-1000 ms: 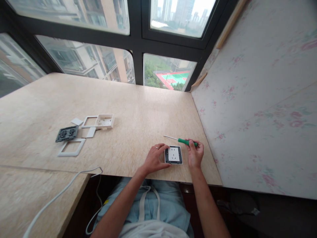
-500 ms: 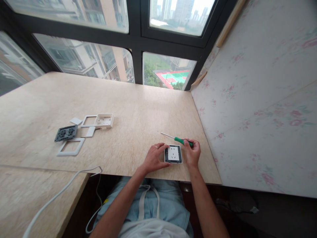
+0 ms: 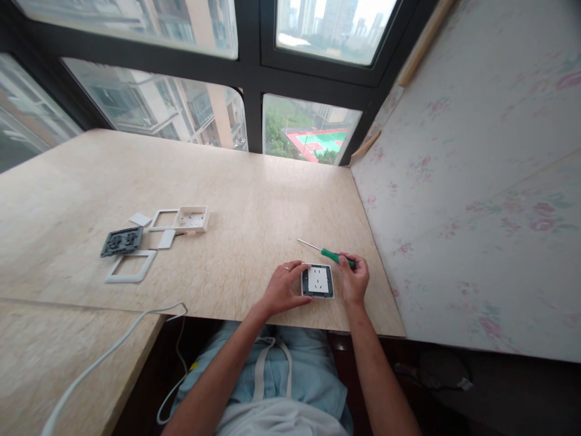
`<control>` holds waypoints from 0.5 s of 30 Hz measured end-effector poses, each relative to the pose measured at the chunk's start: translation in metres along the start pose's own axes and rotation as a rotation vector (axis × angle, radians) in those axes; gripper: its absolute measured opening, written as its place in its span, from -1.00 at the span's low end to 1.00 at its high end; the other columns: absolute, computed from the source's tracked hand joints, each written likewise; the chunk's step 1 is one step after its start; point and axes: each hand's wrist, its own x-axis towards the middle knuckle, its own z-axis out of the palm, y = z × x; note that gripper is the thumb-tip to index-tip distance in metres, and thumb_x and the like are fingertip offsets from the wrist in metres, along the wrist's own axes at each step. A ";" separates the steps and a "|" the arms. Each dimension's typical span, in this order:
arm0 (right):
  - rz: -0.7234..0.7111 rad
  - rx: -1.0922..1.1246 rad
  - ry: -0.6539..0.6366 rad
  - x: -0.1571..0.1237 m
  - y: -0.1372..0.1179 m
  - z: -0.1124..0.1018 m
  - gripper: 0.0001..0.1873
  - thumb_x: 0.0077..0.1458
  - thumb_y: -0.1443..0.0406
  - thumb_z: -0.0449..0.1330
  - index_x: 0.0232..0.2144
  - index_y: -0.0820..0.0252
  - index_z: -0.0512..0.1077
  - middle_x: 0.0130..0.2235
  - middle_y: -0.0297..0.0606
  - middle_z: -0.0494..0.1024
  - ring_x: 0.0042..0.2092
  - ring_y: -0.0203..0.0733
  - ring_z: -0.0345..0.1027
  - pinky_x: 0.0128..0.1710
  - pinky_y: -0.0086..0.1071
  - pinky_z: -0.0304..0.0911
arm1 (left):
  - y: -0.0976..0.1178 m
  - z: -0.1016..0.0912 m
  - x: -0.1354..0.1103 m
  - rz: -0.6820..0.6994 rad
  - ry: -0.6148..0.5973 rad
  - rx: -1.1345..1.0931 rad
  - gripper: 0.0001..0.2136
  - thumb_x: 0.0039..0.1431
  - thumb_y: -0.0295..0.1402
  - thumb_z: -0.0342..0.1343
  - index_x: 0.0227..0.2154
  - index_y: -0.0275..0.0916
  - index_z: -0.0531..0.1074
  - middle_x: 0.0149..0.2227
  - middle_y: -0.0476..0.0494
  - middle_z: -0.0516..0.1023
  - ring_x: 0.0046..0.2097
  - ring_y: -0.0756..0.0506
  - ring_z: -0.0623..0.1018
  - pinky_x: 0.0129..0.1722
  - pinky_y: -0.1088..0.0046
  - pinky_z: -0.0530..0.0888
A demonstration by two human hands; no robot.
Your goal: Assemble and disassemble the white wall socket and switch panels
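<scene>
Green screwdriver point(image 3: 329, 255) has edged left within a second.

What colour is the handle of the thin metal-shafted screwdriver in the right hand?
The screwdriver handle is green; it shows best in the head view.

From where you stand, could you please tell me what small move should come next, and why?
I would probably swing the screwdriver round and lower its tip towards the socket: the right hand holds the screwdriver with its tip pointing left, beyond the socket and off it, while the left hand holds the socket.
</scene>
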 end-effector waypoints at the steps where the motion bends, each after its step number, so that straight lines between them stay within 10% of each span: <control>1: -0.002 -0.002 -0.002 0.000 0.000 0.000 -0.63 -0.08 0.13 0.42 -0.30 0.19 0.41 -0.24 -0.29 0.58 -0.18 -0.19 0.50 -0.14 -0.26 0.38 | 0.000 0.000 0.000 0.000 0.001 -0.001 -0.26 -0.12 -0.08 0.41 0.16 -0.09 0.32 0.20 -0.24 0.37 0.20 -0.31 0.38 0.19 0.11 0.30; 15: 0.003 -0.008 0.008 0.001 0.002 -0.001 -0.59 -0.08 0.09 0.41 -0.30 0.18 0.40 -0.22 -0.22 0.58 -0.19 -0.13 0.51 -0.19 -0.21 0.42 | -0.001 0.001 0.000 0.016 0.005 0.009 -0.25 -0.12 -0.08 0.41 0.16 -0.10 0.30 0.20 -0.24 0.38 0.19 -0.30 0.39 0.18 0.12 0.30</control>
